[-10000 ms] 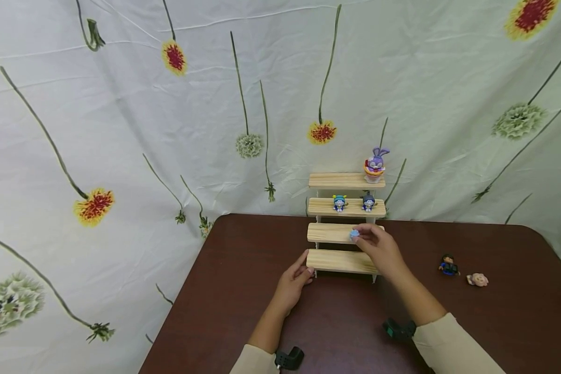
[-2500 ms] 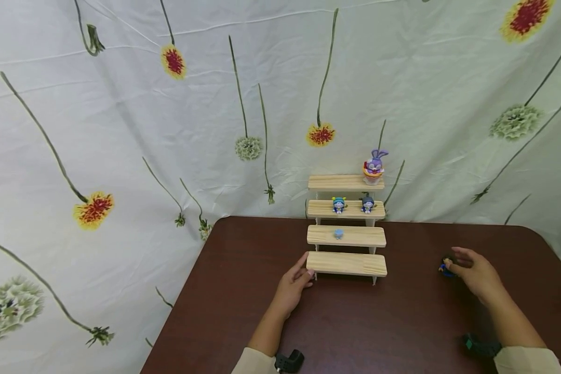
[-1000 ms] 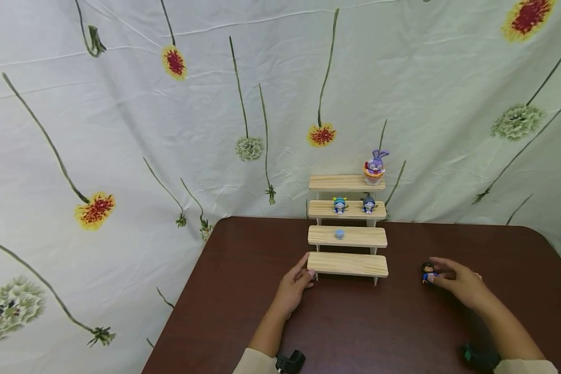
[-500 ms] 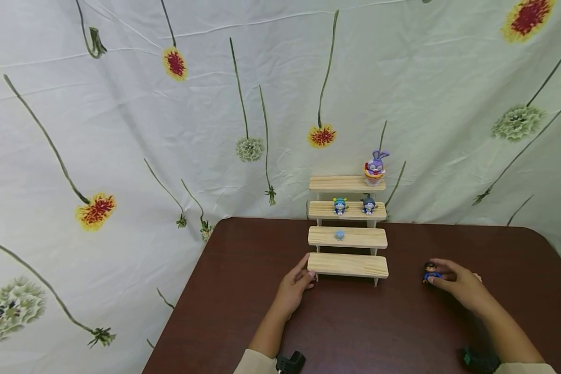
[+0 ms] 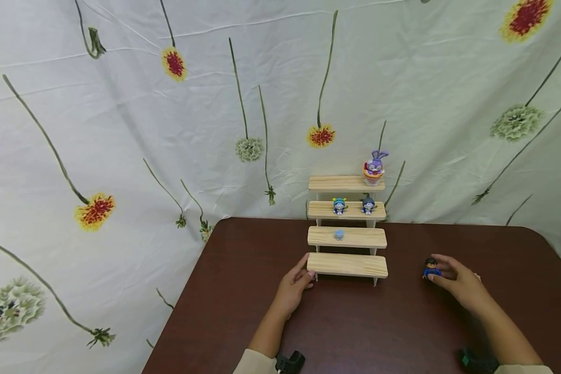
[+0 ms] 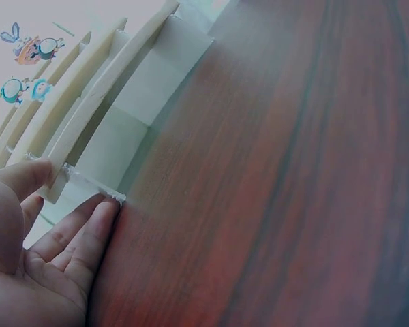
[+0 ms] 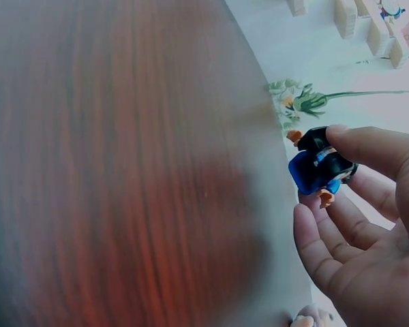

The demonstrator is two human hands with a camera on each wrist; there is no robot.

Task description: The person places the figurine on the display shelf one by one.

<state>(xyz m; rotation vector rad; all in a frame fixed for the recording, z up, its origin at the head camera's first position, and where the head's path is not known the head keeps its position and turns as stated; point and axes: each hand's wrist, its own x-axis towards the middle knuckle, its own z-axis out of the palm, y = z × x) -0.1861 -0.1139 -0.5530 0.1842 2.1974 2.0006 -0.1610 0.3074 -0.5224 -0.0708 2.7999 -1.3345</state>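
My right hand (image 5: pixel 463 283) pinches a small toy figure (image 5: pixel 431 268) with black hair and blue clothes, right of the shelf. Thumb and fingers squeeze it from both sides in the right wrist view, where the toy figure (image 7: pixel 320 163) shows its black and blue parts. With my left hand (image 5: pixel 291 288) I hold the left end of the wooden stepped display shelf (image 5: pixel 348 264) at its lowest step. The left wrist view has the thumb against the step's end and other fingers by the shelf's leg (image 6: pixel 95 182).
On the shelf stand a purple rabbit figure (image 5: pixel 373 169) at the top, two blue-hatted figures (image 5: pixel 339 206) a step below, and a light blue figure (image 5: pixel 338 235) on the third. A pale rose-like piece (image 7: pixel 310 319) lies behind my right hand. A flowered cloth (image 5: pixel 280 104) hangs behind the table.
The light blue figure went from my right hand onto the third step. My right hand then took the black-haired toy figure, brought it left and turned it more upright. My left hand stayed.
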